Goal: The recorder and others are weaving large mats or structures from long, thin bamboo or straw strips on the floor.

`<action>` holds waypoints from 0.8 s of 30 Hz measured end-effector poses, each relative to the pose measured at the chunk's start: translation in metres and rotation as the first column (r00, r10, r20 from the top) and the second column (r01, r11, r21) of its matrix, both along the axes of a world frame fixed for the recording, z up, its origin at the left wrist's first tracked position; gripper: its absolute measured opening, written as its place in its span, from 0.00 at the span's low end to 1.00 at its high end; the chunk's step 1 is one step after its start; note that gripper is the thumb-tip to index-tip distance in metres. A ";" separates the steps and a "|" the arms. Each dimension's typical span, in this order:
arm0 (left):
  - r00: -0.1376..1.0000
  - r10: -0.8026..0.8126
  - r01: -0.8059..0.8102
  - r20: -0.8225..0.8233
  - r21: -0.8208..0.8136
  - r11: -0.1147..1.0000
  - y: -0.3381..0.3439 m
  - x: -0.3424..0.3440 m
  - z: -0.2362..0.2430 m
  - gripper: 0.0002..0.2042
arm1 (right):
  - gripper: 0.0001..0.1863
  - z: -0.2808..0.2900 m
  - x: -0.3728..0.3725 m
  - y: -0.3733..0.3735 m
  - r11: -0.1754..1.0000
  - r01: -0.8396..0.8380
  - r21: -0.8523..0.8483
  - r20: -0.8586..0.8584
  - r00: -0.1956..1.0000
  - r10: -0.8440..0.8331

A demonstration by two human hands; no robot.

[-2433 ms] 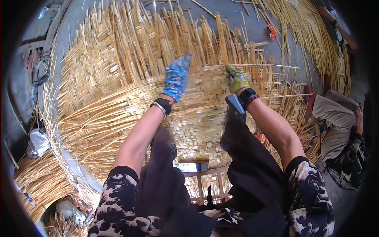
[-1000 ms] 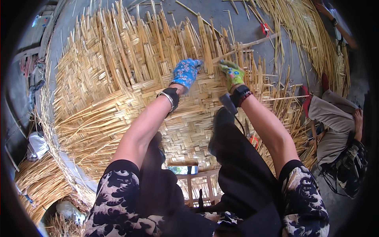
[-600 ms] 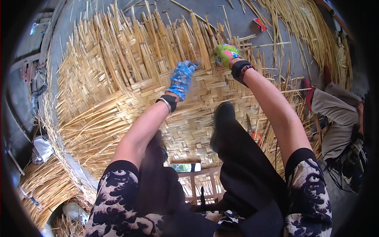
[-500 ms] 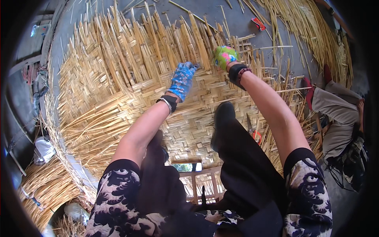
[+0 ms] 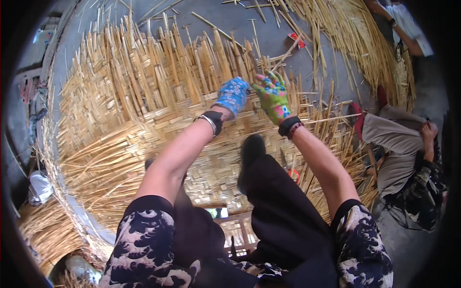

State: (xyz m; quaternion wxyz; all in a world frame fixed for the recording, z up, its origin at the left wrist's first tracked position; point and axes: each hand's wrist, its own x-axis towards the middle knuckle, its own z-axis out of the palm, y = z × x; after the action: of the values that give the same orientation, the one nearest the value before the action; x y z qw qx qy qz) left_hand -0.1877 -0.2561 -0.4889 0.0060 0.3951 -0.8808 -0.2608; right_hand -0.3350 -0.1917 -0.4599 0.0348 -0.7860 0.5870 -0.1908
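The person sits on a large woven mat of pale yellow strips spread over a grey floor. Both arms reach forward to the far edge of the woven part, where loose strips stick out unwoven.

The left hand, in a blue patterned glove, is curled down on the strips at that edge; whether it grips one cannot be told. Just to its right, the right hand, in a green flowered glove, is raised with the fingers closed around one thin strip that runs up and to the right, away from the mat.

A dark shoe rests on the mat near the hands. At the right edge another person sits low beside the mat. A small red object lies on the floor, far right.
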 end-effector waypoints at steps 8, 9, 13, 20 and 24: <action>0.848 0.480 -0.414 -0.225 0.283 0.865 0.006 -0.013 0.016 0.08 | 0.29 -0.022 -0.089 -0.011 0.741 0.219 0.635 0.587 0.486 -0.647; 0.855 0.475 -0.414 -0.210 0.277 0.867 0.004 -0.006 0.014 0.08 | 0.27 -0.021 -0.084 -0.020 0.709 0.096 0.699 0.596 0.471 -0.651; 0.813 0.532 -0.416 -0.237 0.404 0.815 0.003 -0.006 0.023 0.09 | 0.22 -0.031 -0.089 -0.028 0.588 -0.129 0.798 0.593 0.343 -0.729; 0.830 0.511 -0.401 -0.223 0.397 0.825 0.001 -0.001 0.035 0.09 | 0.16 0.013 -0.059 -0.045 0.688 -0.021 0.726 0.620 0.453 -0.640; 0.835 0.491 -0.365 -0.249 0.418 0.832 0.003 -0.012 0.032 0.09 | 0.19 -0.030 -0.082 -0.051 0.694 0.077 0.716 0.504 0.631 -0.590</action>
State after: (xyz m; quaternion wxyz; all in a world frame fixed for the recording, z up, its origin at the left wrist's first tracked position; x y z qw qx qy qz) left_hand -0.1992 -0.2533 -0.4568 0.1486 0.5272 -0.6911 -0.4715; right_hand -0.4166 -0.2427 -0.4900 0.4795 -0.4574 0.6991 -0.2686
